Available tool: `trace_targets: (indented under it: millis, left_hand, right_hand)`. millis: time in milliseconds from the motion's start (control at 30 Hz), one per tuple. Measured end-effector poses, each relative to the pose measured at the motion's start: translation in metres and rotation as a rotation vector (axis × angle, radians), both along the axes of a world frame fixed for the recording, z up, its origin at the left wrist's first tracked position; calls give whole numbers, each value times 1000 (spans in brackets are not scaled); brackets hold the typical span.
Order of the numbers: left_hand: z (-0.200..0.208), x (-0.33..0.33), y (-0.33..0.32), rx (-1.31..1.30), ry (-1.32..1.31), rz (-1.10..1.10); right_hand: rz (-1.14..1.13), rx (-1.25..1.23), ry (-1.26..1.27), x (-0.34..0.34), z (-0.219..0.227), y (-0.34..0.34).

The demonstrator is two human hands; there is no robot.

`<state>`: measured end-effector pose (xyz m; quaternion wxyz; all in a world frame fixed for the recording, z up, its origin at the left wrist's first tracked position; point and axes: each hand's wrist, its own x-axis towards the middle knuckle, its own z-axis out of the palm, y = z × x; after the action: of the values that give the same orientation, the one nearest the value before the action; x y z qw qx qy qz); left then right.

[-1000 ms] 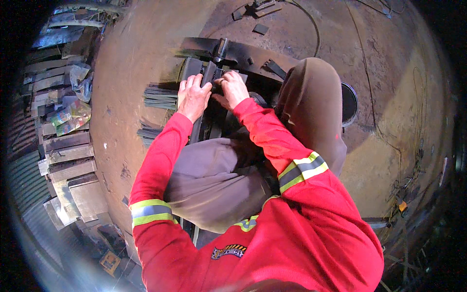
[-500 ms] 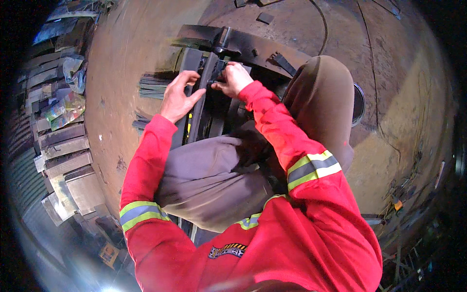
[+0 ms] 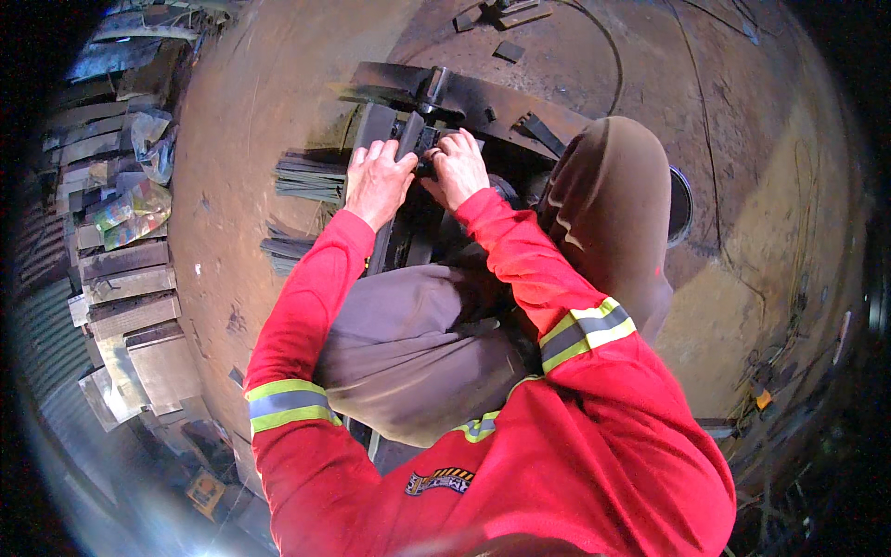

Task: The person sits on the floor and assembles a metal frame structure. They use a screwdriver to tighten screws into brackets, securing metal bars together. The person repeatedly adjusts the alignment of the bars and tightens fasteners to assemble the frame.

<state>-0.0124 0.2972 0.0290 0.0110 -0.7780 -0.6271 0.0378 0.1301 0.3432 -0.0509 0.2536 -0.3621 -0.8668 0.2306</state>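
A long dark metal bar (image 3: 409, 135) runs away from me between my legs, up to a short upright metal cylinder (image 3: 432, 88). My left hand (image 3: 378, 181) lies on the bar's left side, with its fingers bent over and closed on it. Just across the bar, my right hand (image 3: 457, 172) has its fingers curled in close. Whatever those fingers hold sits in the dark gap beside the bar and cannot be made out. The two hands' fingertips almost meet over the bar.
A curved steel plate (image 3: 520, 104) crosses beyond my hands, with a dark notched piece (image 3: 541, 133) on it. Thin metal strips (image 3: 310, 176) lie in bundles at left. Stacked flat pieces (image 3: 133, 284) line the far left. A round black-rimmed container (image 3: 681, 206) stands by my right knee.
My left hand has moved right and closed onto the metal bar; before, its thumb and fingers were apart beside it. My right hand has shifted slightly, and the whole view has moved a little.
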Motion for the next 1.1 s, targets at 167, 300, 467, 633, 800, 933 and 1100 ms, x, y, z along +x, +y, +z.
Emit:
trace_targets:
  millis: [167, 300, 467, 633, 800, 933, 1100]
  left_hand:
    - [-3, -1, 3, -11, -50, 8]
    - [2, -16, -5, -87, -353, 101]
    - [10, -17, -11, -120, -405, 128]
    - [-7, -2, 1, 17, -59, -10]
    - [-11, -6, 4, 10, -69, 41]
    - [-6, -4, 6, 13, -62, 56]
    - [2, -9, -2, -14, -210, 96]
  right_hand:
    - [-22, 116, 119, -3, -19, -5]
    - [108, 10, 97, -3, -21, 6]
    - [318, -237, -52, -5, -14, 41]
    - [344, -197, -73, -6, -15, 46]
    - [141, -64, 12, -2, -10, 19]
    - [45, 67, 105, -5, -19, 4]
    - [23, 113, 239, -8, -30, -5]
